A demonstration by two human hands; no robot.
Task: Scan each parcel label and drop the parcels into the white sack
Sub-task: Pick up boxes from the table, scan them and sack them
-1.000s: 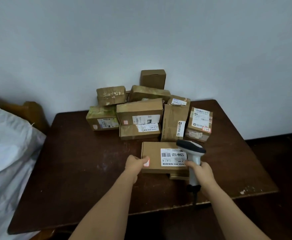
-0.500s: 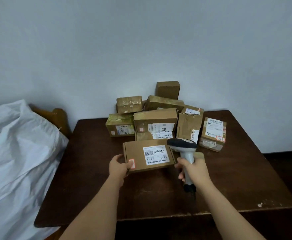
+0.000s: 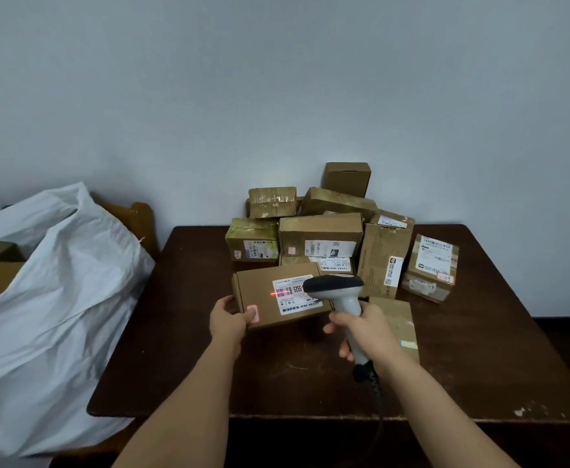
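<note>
L hand (image 3: 227, 319): grips near-left corner of the held parcel (image 3: 263, 298), thumb on top by a small red sticker, fingers under.
R hand (image 3: 366, 327): wrapped round handle of the scanner (image 3: 339, 292); cable hangs down below the wrist, off the table's near edge.
Held parcel: flat brown box, lifted off the table (image 3: 182, 349), btwn both hands. Long axis runs L–R, far-right end tipped slightly away; top face up twd camera.
Label (image 3: 293, 293): white, on R half of the top face, print upside down to viewer. Red scan line lies across the barcode.
Scanner head: dark, points left at the label, just above parcel's R end.
Loose parcel (image 3: 399, 324): flat on table, just right of R hand, long axis near–far.
Pile (image 3: 320, 231): brown boxes stacked beyond both hands, against the wall.
White sack (image 3: 50, 298): well left of L hand, beside the table, mouth slumped.
</note>
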